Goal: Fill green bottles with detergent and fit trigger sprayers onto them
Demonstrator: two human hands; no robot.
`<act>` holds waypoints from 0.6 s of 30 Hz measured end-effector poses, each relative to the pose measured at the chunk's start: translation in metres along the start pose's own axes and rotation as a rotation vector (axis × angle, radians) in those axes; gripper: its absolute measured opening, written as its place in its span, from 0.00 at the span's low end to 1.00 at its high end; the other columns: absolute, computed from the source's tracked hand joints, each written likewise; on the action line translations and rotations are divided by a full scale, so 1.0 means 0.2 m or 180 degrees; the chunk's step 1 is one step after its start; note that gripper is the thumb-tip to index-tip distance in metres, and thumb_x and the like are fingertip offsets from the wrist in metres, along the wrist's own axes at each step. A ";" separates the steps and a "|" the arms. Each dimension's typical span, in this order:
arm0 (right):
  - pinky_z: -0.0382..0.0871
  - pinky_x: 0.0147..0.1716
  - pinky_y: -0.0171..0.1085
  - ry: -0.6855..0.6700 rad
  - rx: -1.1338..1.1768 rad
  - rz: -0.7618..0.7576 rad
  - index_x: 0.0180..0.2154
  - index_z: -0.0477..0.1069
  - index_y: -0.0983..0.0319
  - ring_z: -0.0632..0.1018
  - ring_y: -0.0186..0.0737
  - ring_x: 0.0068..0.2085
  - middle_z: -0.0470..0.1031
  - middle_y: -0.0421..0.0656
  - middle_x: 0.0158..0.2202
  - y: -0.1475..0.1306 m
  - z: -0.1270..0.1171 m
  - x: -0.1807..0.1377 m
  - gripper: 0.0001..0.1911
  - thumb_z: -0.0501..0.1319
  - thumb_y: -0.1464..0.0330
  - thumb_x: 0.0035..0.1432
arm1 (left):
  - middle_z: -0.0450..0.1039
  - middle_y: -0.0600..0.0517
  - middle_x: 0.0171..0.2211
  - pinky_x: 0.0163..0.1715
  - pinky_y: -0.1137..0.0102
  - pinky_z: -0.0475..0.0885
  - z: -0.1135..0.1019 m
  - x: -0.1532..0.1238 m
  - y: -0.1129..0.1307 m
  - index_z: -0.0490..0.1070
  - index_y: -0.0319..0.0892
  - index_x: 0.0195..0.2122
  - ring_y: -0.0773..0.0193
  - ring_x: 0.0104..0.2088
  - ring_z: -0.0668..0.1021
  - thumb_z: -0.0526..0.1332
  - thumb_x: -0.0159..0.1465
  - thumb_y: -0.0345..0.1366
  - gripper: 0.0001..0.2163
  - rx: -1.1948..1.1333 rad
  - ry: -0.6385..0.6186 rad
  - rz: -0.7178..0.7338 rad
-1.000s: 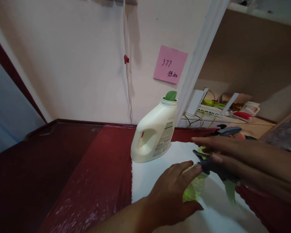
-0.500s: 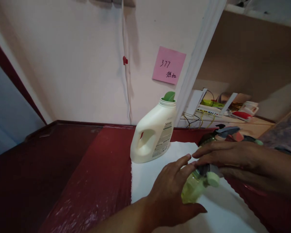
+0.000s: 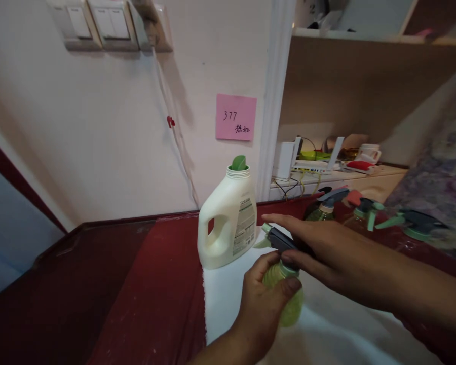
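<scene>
My left hand (image 3: 256,299) is closed around the ribbed body of a clear spray bottle (image 3: 292,306) with yellow-green contents. My right hand (image 3: 327,248) grips the bottle's dark grey trigger head (image 3: 281,239), thumb at the collar and fingers over the top. The pale green nozzle points left, toward a large cream jug (image 3: 231,203). That jug stands uncapped, a green piece (image 3: 238,162) sticking out of its mouth. Under the bottle lies a white cloth (image 3: 224,299); whether the bottle's base touches it I cannot tell.
Several other spray bottles (image 3: 359,215) stand behind my right hand and forearm. Dark red covering (image 3: 144,294) spreads over the table on the left. On the wall are a pink note (image 3: 236,117), switches (image 3: 112,23) and a cord. A white router (image 3: 311,165) sits on the shelf.
The spray bottle has turned, its nozzle swinging from right to left. My left fingers have closed around the body, and my right hand has taken hold of the trigger head. The view has shifted.
</scene>
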State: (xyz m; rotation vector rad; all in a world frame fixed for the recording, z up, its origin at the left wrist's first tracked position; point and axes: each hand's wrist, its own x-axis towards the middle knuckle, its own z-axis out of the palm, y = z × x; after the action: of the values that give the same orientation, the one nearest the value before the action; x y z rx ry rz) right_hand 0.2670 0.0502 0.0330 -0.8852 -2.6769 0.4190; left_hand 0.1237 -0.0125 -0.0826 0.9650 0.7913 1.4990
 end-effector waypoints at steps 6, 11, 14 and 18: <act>0.74 0.56 0.43 0.0387 0.0108 -0.0804 0.63 0.69 0.47 0.79 0.45 0.59 0.77 0.43 0.62 0.09 -0.10 -0.02 0.26 0.54 0.75 0.71 | 0.81 0.50 0.47 0.53 0.64 0.69 0.00 0.00 0.00 0.78 0.47 0.51 0.54 0.51 0.77 0.69 0.63 0.45 0.16 0.0455 0.0048 0.0063; 0.65 0.65 0.52 0.0048 -0.0266 -0.1453 0.59 0.73 0.51 0.65 0.50 0.71 0.61 0.45 0.73 0.19 -0.10 0.01 0.27 0.59 0.81 0.64 | 0.78 0.51 0.48 0.56 0.64 0.67 -0.02 0.01 0.00 0.78 0.47 0.50 0.55 0.52 0.76 0.65 0.67 0.46 0.14 0.0714 -0.0021 0.0219; 0.65 0.62 0.54 -0.0137 -0.0432 -0.1445 0.49 0.79 0.56 0.70 0.53 0.66 0.74 0.49 0.65 0.15 -0.12 0.04 0.12 0.63 0.73 0.67 | 0.77 0.50 0.49 0.56 0.63 0.66 -0.02 0.01 0.02 0.78 0.47 0.50 0.54 0.52 0.75 0.64 0.68 0.46 0.14 0.0820 -0.0056 0.0232; 0.69 0.44 0.43 -0.0251 -0.0425 -0.1272 0.39 0.79 0.60 0.79 0.45 0.44 0.81 0.43 0.39 0.07 -0.13 0.07 0.04 0.65 0.69 0.68 | 0.77 0.47 0.50 0.59 0.61 0.64 -0.01 0.00 0.03 0.76 0.45 0.51 0.54 0.53 0.75 0.63 0.69 0.47 0.15 0.0714 -0.0118 0.0217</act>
State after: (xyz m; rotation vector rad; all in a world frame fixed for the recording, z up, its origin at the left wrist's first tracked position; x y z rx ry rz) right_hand 0.2732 0.0747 0.0544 -0.3516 -2.8861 0.1872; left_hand 0.1191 -0.0127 -0.0784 1.1936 0.9217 1.4674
